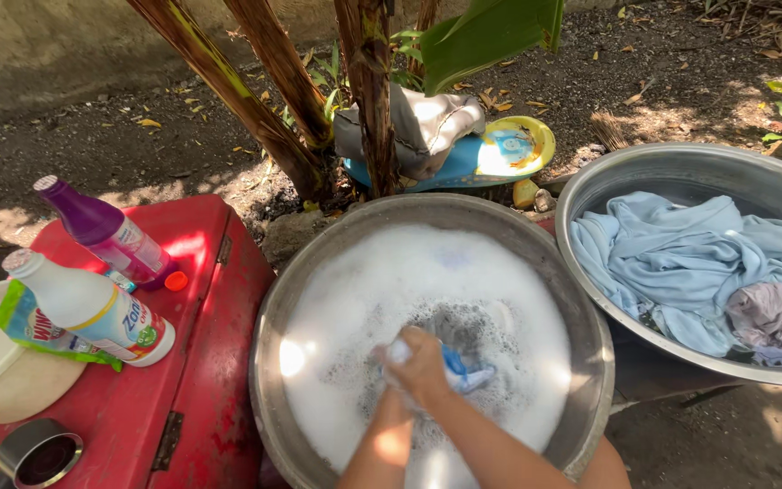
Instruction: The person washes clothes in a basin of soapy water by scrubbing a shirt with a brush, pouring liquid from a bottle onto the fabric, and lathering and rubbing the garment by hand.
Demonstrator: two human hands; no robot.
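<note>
Fingers of both hands were clamped together on a blue cloth (463, 371), the left hand (398, 362) and right hand (429, 367) pressed side by side. It was bunched between them, its loose end trailing right, in the near middle of the sudsy metal basin (269, 362). Wet, crumpled and foam-streaked it appeared.

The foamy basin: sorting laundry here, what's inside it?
The foamy basin holds thick white suds and a blue cloth gripped by both hands. Anything beneath the foam is hidden.
</note>
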